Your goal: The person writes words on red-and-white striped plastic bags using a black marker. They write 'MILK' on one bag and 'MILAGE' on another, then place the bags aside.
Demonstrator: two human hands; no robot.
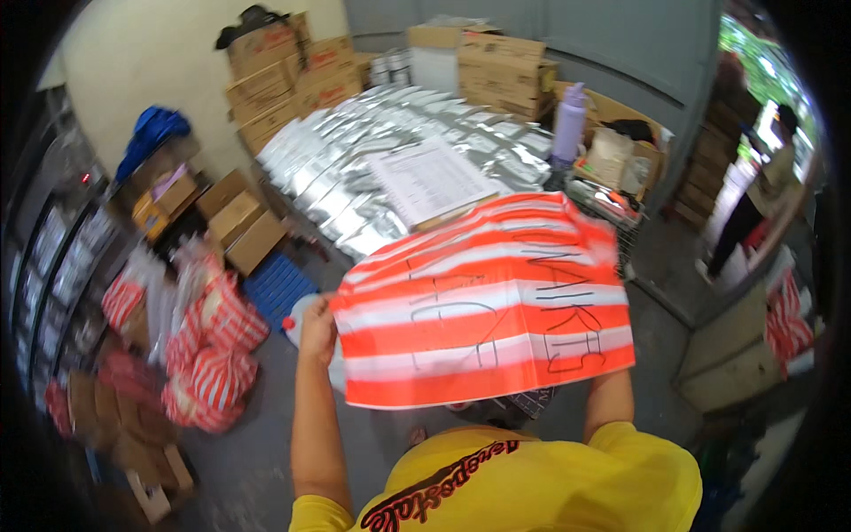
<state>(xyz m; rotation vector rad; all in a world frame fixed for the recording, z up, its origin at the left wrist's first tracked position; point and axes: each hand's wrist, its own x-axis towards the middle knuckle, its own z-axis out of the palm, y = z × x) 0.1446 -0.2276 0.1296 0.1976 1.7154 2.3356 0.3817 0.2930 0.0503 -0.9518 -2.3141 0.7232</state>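
Note:
An orange-and-white striped plastic bag (pixel 443 332) is spread out flat in front of my chest, with black handwriting across it and a fold line down its right part. My left hand (pixel 317 328) grips its left edge, fingers closed on the plastic. My right forearm (pixel 612 399) goes up behind the bag's lower right side, so the right hand and its fingers are hidden. Just beyond the bag's top edge, a clipboard with printed sheets (pixel 430 177) lies on rows of silver foil pouches (pixel 328 186).
A lilac bottle (pixel 570 124) stands beside an open box of supplies (pixel 651 146). Cardboard boxes (pixel 266 84) are stacked at the back. Filled striped bags (pixel 213 381) and a blue plastic crate (pixel 277 288) sit on the left floor. Another person (pixel 762 191) stands by the doorway at right.

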